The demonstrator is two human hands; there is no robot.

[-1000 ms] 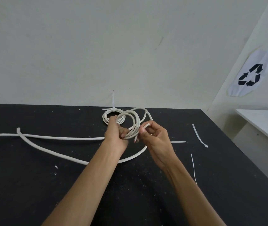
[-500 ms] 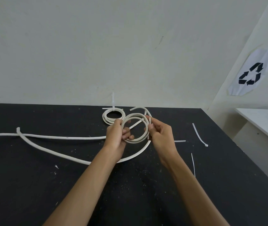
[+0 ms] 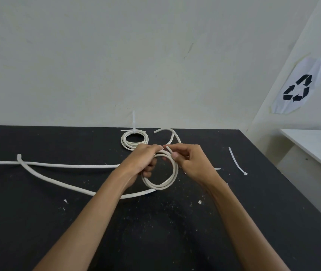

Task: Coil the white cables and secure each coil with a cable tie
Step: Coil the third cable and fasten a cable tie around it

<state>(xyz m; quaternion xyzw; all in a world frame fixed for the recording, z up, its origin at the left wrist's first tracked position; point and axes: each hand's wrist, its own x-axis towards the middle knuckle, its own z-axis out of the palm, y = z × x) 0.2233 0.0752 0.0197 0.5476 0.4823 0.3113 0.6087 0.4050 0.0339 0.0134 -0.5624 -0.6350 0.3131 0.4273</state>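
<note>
The left hand [image 3: 142,161] grips the coil [image 3: 161,171] at its upper left, above the black surface [image 3: 38,222]. The right hand [image 3: 191,163] pinches the coil's free end at the top. A tied coil [image 3: 134,138] lies just behind; loose ties [image 3: 236,161] lie to the right.

left hand [image 3: 143,160] curled, right hand [image 3: 192,163] pinching
</note>
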